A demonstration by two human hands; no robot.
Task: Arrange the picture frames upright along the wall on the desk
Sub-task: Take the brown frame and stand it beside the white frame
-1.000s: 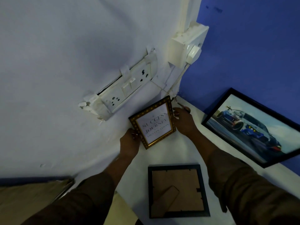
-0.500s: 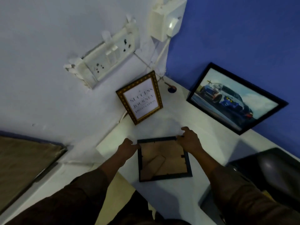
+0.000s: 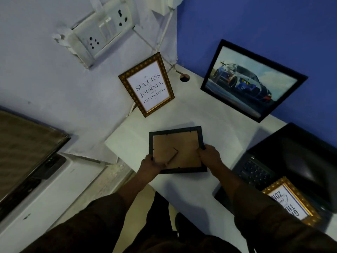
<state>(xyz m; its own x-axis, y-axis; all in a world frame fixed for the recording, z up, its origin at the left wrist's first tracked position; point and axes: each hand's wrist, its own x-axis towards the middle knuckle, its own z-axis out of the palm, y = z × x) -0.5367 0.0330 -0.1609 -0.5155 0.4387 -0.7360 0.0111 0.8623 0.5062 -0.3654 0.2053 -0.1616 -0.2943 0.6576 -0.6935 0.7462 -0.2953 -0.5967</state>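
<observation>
Both hands were on the black frame (image 3: 177,149), which showed its brown backing and stand. The left hand (image 3: 151,164) had its fingers closed on the frame's near-left corner, and the right hand (image 3: 209,155) gripped the right edge. Couldn't tell if it was lifted or resting on the white desk (image 3: 209,121).

Beyond the black frame, the gold frame (image 3: 146,84) with the "Success is a journey" print stood propped against the white wall. Off to the right of it, the car picture (image 3: 253,80) leaned on the blue wall. Right of the black frame sat a laptop (image 3: 284,161), with a second gold frame (image 3: 291,201) lying on its near edge.
</observation>
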